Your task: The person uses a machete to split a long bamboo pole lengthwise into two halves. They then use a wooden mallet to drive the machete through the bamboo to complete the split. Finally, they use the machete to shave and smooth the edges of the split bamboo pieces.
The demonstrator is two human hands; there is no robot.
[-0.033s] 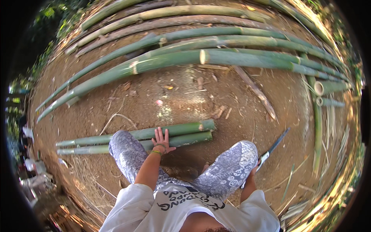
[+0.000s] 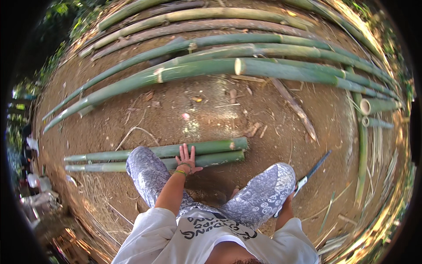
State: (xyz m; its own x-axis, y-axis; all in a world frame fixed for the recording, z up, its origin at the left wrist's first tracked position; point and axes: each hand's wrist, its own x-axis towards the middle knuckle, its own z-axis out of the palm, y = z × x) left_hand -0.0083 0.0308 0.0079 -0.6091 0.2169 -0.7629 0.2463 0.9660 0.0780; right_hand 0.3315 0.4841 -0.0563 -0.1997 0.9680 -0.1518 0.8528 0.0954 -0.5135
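No cut under way

Your left hand point(image 2: 187, 163) lies spread over two green poles point(image 2: 215, 145) on the ground point(image 2: 272, 130), their right ends squared off; your right hand point(image 2: 288, 204) grips the saw point(image 2: 314, 169), clear of them. What remains doesn't show.

Brown dirt ground point(image 2: 96, 127), strewn with small dry scraps point(image 2: 149, 95), carries two green bamboo poles point(image 2: 215, 146) side by side, directly under the left hand point(image 2: 188, 163). Ahead of that hand and to the left lies a curved dry strip point(image 2: 137, 128); ahead and to the right, a few wood chips point(image 2: 253, 129), then a brown stick point(image 2: 295, 108) farther off. Long green stems point(image 2: 198, 70) stretch across well beyond the hand.
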